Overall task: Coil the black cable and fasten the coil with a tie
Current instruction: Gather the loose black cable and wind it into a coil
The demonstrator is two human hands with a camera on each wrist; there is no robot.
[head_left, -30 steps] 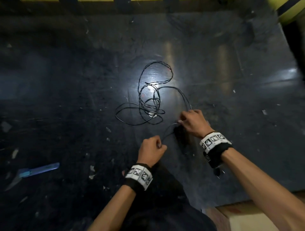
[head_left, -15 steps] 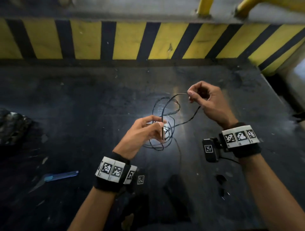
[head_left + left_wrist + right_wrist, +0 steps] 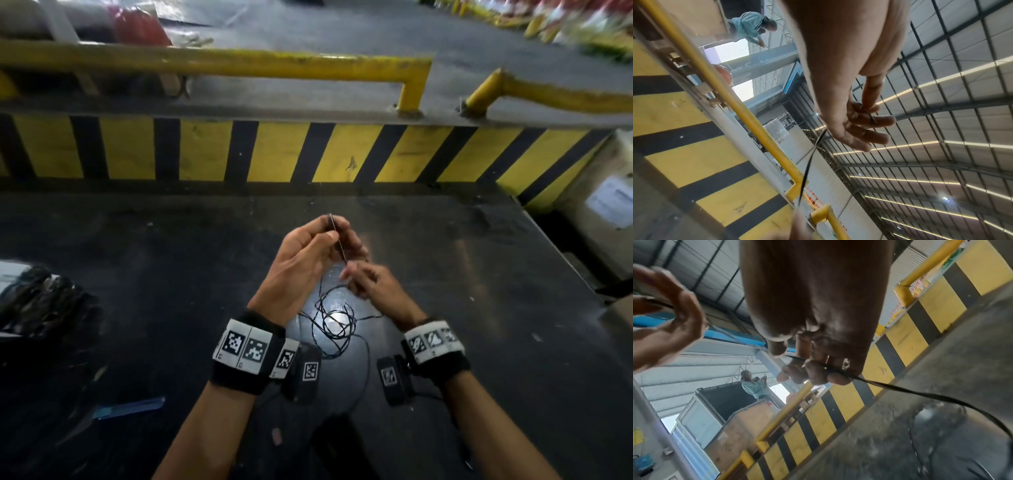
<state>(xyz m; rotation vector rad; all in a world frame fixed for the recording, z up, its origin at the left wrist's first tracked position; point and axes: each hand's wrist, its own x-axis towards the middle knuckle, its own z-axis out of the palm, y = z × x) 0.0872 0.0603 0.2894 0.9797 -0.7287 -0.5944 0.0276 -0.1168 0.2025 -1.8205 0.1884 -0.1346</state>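
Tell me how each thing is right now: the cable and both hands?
Cable: mostly loose loops on the table, one end lifted, not tied.
Left hand: raised, pinching the cable near its end.
Right hand: lower, fingers curled round the cable.

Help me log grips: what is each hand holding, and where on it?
Both hold the cable. The left hand pinches a strand raised above the table; the right hand pinches the same strand just below. The rest lies tangled on the table.
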